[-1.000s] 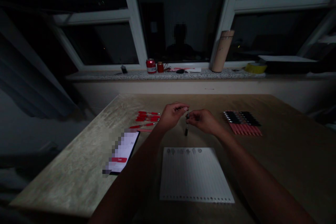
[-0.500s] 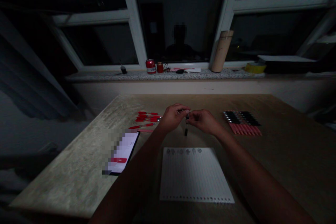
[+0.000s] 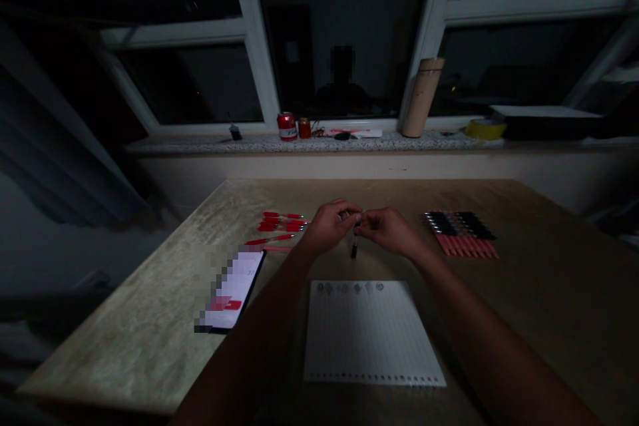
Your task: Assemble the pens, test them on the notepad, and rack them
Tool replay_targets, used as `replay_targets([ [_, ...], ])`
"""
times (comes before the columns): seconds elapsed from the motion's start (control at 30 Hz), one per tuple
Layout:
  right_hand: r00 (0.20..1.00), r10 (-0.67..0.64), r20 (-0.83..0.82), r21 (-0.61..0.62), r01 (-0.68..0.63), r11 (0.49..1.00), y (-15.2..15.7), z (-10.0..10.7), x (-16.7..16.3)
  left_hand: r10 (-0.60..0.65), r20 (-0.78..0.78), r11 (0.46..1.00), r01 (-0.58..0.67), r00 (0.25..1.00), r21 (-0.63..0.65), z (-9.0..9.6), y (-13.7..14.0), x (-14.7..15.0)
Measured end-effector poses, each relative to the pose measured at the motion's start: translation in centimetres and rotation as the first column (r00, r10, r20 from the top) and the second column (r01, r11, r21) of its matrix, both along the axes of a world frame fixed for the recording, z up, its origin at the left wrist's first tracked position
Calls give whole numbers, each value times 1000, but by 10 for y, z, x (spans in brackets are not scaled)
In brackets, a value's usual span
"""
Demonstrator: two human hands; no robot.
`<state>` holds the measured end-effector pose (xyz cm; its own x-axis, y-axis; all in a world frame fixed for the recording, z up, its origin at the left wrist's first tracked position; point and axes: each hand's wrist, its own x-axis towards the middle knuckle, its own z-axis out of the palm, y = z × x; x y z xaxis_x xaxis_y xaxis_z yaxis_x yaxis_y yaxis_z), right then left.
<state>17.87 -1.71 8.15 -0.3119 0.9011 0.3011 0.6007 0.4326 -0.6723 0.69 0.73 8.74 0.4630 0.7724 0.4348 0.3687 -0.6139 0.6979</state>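
Note:
My left hand [image 3: 330, 225] and my right hand [image 3: 385, 229] meet above the middle of the table, fingertips pinched together. Between them is a slim pen [image 3: 354, 251], pointing down, with a dark lower end and a lighter stretch above it. Its upper part is hidden by my fingers, and the dim light blurs the detail. Just below my hands lies a lined notepad sheet [image 3: 369, 339] with a row of small pencil-like drawings along its far edge. Several red pens [image 3: 279, 223] lie left of my left hand.
Right of my hands, several black pens [image 3: 459, 224] lie in a row beside pinkish-red pens [image 3: 466, 246]. A lit phone [image 3: 239, 286] rests on the left of the table [image 3: 124, 346]. On the windowsill stand a red can [image 3: 287, 126], a tan cylinder [image 3: 423, 98] and yellow tape [image 3: 485, 129].
My fingertips have shifted slightly around the top of the pen, with the left hand a little lower. Everything else stays in place.

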Motion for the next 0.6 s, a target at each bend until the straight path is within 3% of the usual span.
replay_targets([
  [0.6,1000,8,0,5,-8,1000,1,-2,1,-31,105,986,48,994,-158,-14,2,-10],
])
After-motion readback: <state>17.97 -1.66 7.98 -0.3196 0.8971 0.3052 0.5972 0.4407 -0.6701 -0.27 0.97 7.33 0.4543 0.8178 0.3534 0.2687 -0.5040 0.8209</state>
